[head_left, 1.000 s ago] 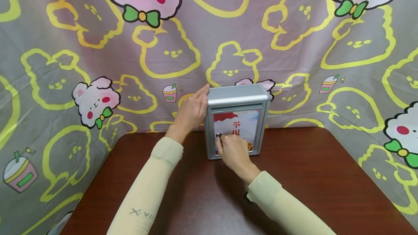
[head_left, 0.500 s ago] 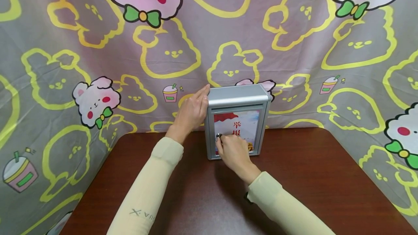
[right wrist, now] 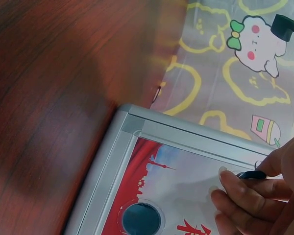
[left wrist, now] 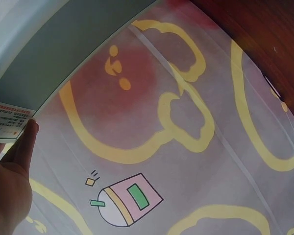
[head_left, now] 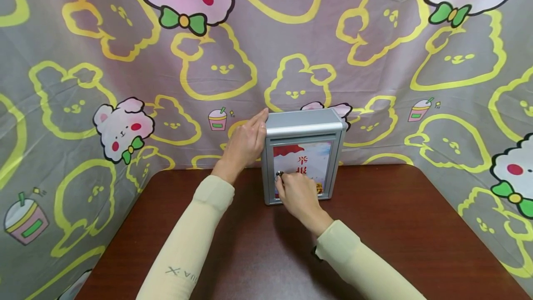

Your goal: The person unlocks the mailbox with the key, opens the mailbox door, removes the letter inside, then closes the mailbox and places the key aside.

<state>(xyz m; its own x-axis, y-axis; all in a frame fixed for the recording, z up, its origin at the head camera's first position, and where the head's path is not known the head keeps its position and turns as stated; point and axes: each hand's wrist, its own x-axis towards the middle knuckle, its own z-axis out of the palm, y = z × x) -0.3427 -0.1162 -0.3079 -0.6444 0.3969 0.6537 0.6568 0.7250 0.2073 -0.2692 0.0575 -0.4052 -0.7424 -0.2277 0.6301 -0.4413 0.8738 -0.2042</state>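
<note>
A grey metal box (head_left: 308, 118) stands upright on the table, its front panel (head_left: 318, 155) printed in red and white with red Chinese characters. My left hand (head_left: 244, 143) rests along the box's left side near the top, fingers extended. The left wrist view shows those fingertips beside a printed label (left wrist: 11, 119) on the box's side. At the left of the front panel, my right hand (head_left: 300, 193) pinches a small key with a black head (right wrist: 253, 175) between thumb and curled fingers. Its tip and the keyhole are hidden by the fingers.
The brown wooden table (head_left: 376, 226) extends around the box. Close behind hangs a grey-pink cartoon-print cloth (head_left: 374, 78), which also surrounds both sides. A dark round opening (right wrist: 141, 219) shows in the front panel in the right wrist view.
</note>
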